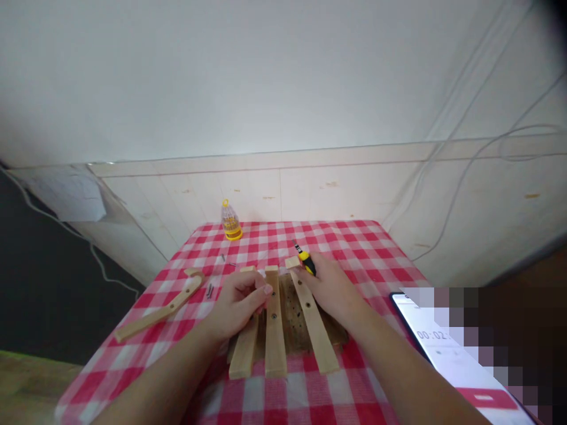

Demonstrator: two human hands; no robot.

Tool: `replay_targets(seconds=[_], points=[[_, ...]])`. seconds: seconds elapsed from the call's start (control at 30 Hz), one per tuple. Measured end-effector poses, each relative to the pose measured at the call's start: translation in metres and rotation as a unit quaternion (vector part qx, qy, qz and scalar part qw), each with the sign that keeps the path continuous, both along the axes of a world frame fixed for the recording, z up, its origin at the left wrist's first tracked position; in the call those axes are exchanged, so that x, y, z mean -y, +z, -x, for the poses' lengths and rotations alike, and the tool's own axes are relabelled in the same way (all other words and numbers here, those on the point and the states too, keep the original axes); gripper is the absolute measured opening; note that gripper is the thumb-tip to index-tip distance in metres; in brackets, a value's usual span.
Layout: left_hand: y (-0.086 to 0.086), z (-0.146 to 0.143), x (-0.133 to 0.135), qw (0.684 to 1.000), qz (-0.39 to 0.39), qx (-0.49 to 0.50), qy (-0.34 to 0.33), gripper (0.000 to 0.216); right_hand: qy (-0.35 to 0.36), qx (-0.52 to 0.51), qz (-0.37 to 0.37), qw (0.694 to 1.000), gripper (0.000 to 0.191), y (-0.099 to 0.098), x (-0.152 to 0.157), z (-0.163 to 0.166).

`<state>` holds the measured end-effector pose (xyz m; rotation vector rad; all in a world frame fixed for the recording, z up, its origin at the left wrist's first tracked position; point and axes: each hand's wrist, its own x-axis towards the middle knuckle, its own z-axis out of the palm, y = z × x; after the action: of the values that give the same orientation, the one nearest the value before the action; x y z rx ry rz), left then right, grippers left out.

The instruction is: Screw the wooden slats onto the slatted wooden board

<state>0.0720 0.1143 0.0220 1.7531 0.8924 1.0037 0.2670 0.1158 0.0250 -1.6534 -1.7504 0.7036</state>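
Note:
My right hand [330, 286] is closed round a yellow-and-black screwdriver [306, 261], its tip pointing up and away to the left. Under that hand lies the slanting right wooden strip [313, 319], which shows two dark holes or screw heads. My left hand [241, 301] is pinched closed beside the middle wooden strip [275, 339]; whatever its fingertips hold is hidden. A left wooden strip [243, 354] runs partly beneath the left hand. All three strips lie across a worn brown wooden board [291, 319].
A loose hooked wooden strip [177, 304] lies at left, near several small screws [209, 290]. A clear-topped yellow bit holder [232, 227] stands at the back of the checked tablecloth [349, 248]. At right, a phone [436, 336] displays a timer. Cables hang along the wall.

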Motion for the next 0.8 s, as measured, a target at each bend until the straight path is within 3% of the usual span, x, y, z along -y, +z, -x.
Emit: replay_targets(seconds=[0.17, 0.3, 0.4, 0.57, 0.7, 0.8], points=[[0.007, -0.002, 0.000, 0.997, -0.052, -0.050, -0.010, 0.032, -0.021, 0.096, -0.012, 0.995, 0.025, -0.001, 0.005, 0.012], [0.007, 0.000, -0.001, 0.993, -0.085, -0.077, -0.017, 0.030, -0.042, 0.096, -0.027, 0.994, 0.026, -0.004, 0.003, 0.012], [0.007, 0.001, -0.001, 0.979, -0.164, -0.122, 0.006, 0.031, -0.055, 0.096, -0.025, 0.994, 0.026, -0.004, 0.001, 0.009], [0.006, 0.011, 0.003, 0.930, -0.320, -0.141, 0.114, 0.028, -0.040, 0.102, -0.018, 0.994, 0.030, 0.002, 0.003, 0.000], [0.003, 0.021, 0.001, 0.901, -0.348, -0.114, 0.230, 0.027, -0.030, 0.129, 0.007, 0.991, 0.027, 0.006, 0.004, -0.006], [-0.001, 0.021, -0.010, 0.889, -0.339, -0.112, 0.286, 0.011, -0.017, 0.152, 0.021, 0.988, 0.022, 0.007, 0.004, -0.006]])
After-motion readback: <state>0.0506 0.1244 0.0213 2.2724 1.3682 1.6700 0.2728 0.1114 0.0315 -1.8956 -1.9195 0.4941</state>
